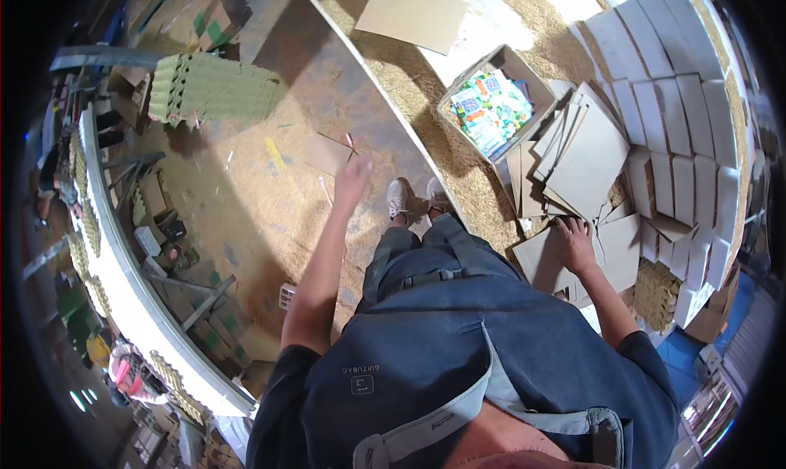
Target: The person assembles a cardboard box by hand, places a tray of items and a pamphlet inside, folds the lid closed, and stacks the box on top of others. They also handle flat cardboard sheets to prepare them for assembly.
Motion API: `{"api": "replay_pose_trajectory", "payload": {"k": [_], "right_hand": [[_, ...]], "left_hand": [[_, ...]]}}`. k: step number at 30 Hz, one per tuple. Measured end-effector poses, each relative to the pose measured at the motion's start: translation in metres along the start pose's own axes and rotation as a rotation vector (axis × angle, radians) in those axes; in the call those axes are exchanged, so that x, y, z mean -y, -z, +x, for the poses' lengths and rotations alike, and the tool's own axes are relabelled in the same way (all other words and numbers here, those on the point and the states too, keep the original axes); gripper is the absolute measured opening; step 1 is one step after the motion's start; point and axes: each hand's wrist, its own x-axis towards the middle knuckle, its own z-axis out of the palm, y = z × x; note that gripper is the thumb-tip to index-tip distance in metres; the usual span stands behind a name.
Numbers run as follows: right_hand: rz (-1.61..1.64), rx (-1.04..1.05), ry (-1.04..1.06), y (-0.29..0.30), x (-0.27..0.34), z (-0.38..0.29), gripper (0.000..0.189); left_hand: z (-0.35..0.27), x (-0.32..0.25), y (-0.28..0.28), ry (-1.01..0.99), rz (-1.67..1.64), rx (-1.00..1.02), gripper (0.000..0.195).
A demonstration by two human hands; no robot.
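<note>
My left hand [355, 177] is held out over the dusty floor, blurred, with its fingers curled. A thin reddish strip [351, 141] shows just past the fingers; whether it is held or lies behind them is unclear. On the right, my right hand [575, 243] rests on flat cardboard sheets [543, 257], fingertips at an edge where pieces overlap. Its grip cannot be made out. Beyond it leans a loose stack of cardboard pieces [589, 156]. Next to that stack stands an open cardboard box [548, 93] holding printed green, white and blue packets [491, 110].
Stacked white-sided blocks [681, 113] form a wall at right. A cardboard sheet [411, 15] lies on husk-like material [457, 162] behind a long low edge [384, 94]. Moulded egg trays [212, 88] stand at left. People [132, 377] are beyond a long white table [135, 266].
</note>
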Motion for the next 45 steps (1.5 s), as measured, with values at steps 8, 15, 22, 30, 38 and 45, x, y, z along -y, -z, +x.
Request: {"api": "replay_pose_trajectory", "payload": {"k": [8,15,22,30,38,45], "right_hand": [[-0.108,-0.138,0.121,-0.014,0.003,-0.013,0.049],[0.049,-0.200,0.099,-0.022,-0.008,-0.039,0.044],[0.094,-0.440,-0.003,-0.033,-0.038,-0.046,0.059],[0.215,-0.498,-0.404,-0.027,-0.054,-0.077,0.101],[0.244,-0.329,-0.600,-0.033,-0.091,-0.079,0.113],[0.372,-0.385,-0.565,-0.043,-0.104,-0.083,0.105]], "left_hand": [[0.218,-0.169,0.032,-0.506,0.092,-0.234,0.049],[0.316,-0.157,0.030,-0.212,0.071,-0.168,0.086],[0.332,-0.127,0.032,-0.091,-0.019,-0.174,0.070],[0.371,-0.121,0.006,0.040,-0.430,0.208,0.061],[0.392,-0.116,0.009,0.336,-0.578,0.267,0.056],[0.393,-0.124,0.006,0.486,-0.619,0.053,0.058]]}}
